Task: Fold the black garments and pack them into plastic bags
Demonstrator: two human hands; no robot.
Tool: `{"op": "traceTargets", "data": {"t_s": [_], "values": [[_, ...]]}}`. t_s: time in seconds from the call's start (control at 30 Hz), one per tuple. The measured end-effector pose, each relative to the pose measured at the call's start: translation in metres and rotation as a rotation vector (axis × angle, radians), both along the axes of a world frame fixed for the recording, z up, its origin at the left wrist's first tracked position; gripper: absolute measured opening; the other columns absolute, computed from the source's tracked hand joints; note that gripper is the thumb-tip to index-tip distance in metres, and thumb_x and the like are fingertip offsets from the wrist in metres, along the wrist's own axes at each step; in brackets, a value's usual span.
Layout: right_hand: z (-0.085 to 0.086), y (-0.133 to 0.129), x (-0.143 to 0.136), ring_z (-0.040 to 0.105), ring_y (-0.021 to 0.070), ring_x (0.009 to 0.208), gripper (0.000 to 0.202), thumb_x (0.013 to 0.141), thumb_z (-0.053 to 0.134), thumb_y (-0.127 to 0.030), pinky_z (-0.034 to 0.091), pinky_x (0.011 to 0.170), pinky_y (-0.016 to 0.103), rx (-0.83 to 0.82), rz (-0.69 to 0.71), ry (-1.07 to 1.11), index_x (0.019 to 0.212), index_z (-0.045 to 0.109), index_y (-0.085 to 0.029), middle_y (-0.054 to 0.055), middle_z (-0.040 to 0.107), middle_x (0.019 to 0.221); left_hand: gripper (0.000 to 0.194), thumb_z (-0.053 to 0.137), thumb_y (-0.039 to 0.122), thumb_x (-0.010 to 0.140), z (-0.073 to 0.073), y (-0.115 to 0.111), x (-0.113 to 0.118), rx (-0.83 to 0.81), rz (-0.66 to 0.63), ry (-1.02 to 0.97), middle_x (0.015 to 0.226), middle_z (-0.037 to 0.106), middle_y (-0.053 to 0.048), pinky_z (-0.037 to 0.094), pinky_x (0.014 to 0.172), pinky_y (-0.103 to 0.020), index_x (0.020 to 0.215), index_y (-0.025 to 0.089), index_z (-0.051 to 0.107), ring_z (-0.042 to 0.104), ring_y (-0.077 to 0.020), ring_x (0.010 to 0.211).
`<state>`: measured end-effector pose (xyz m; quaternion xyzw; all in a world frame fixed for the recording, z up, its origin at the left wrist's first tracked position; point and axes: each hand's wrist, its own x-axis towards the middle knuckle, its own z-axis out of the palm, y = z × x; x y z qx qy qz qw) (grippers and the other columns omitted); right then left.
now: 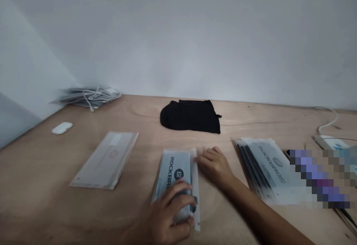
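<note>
A clear plastic zip bag (195, 189) lies on the table in front of me, with a pale printed ROCKBROS card (170, 165) inside. My left hand (173, 213) rests over its lower part, fingers curled and pressed on the bag near the strip at the right edge. The palm hides part of the card. At the top right corner of the same bag is my right hand (216, 165), its fingers closed together at the zip edge. Slight blur covers those fingertips. Something dark shows inside the bag beside the left fingertips.
Left lies a frosted plastic bag (103, 163); right, a stack of ROCKBROS bags (267, 167). A black fabric piece (191, 116) lies near the wall. Around are a white case (62, 128), a cable (103, 94) on flat packets, a power strip (333, 142), and a pixelated object (320, 178).
</note>
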<state>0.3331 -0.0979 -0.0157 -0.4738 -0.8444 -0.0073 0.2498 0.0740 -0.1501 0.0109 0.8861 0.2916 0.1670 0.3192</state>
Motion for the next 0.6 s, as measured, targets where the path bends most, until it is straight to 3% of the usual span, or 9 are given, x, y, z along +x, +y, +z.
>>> {"op": "traceTargets", "data": {"t_s": [0.1, 0.17, 0.27, 0.37, 0.47, 0.6], "values": [[-0.001, 0.015, 0.002, 0.061, 0.0214, 0.078, 0.024, 0.097, 0.054, -0.013, 0.036, 0.075, 0.035, -0.046, -0.134, 0.013, 0.083, 0.072, -0.020, 0.006, 0.069, 0.076, 0.026, 0.059, 0.028, 0.097, 0.014, 0.002, 0.001, 0.063, -0.063, 0.050, 0.138, 0.062, -0.002, 0.046, 0.114, -0.039, 0.123, 0.032, 0.063, 0.053, -0.0243, 0.135], [-0.002, 0.017, 0.000, 0.064, 0.0228, 0.081, 0.021, 0.094, 0.053, -0.011, 0.040, 0.076, 0.034, -0.086, -0.209, 0.038, 0.089, 0.072, -0.020, 0.007, 0.071, 0.083, 0.021, 0.061, 0.031, 0.097, 0.023, 0.010, 0.003, 0.161, -0.123, 0.084, 0.148, 0.055, 0.000, 0.042, 0.116, -0.045, 0.117, 0.033, 0.068, 0.046, -0.0278, 0.141], [-0.004, 0.008, -0.006, 0.066, 0.0219, 0.078, 0.023, 0.094, 0.049, -0.012, 0.044, 0.068, 0.031, -0.144, -0.330, 0.106, 0.105, 0.068, -0.017, 0.008, 0.073, 0.093, 0.043, 0.061, 0.049, 0.096, 0.029, 0.027, 0.012, 0.258, -0.167, 0.156, 0.163, 0.036, -0.004, 0.030, 0.120, -0.059, 0.136, 0.033, 0.060, 0.029, -0.0362, 0.150], [-0.003, -0.010, -0.014, 0.068, 0.0214, 0.073, 0.017, 0.097, 0.049, -0.022, 0.048, 0.063, 0.030, -0.198, -0.393, 0.155, 0.102, 0.065, -0.018, 0.008, 0.071, 0.090, 0.067, 0.050, 0.055, 0.100, 0.023, 0.042, 0.024, 0.250, -0.033, 0.273, 0.166, 0.029, -0.010, 0.024, 0.120, -0.063, 0.157, 0.026, 0.033, 0.022, -0.0368, 0.152], [0.000, -0.025, -0.023, 0.068, 0.0257, 0.076, 0.018, 0.095, 0.056, -0.036, 0.051, 0.067, 0.034, -0.280, -0.412, 0.228, 0.088, 0.065, -0.022, 0.008, 0.068, 0.085, 0.067, 0.047, 0.058, 0.100, 0.012, 0.049, 0.035, 0.251, 0.073, 0.356, 0.165, 0.029, -0.011, 0.016, 0.118, -0.071, 0.156, 0.024, 0.036, 0.018, -0.0401, 0.153], [0.003, -0.033, -0.033, 0.068, 0.0297, 0.079, 0.011, 0.087, 0.061, -0.031, 0.052, 0.069, 0.038, -0.419, -0.445, 0.450, 0.079, 0.063, -0.023, 0.009, 0.069, 0.083, 0.068, 0.049, 0.059, 0.098, 0.005, 0.048, 0.037, 0.239, 0.105, 0.382, 0.166, 0.027, -0.009, 0.012, 0.115, -0.077, 0.156, 0.027, 0.035, 0.015, -0.0420, 0.153]]}}
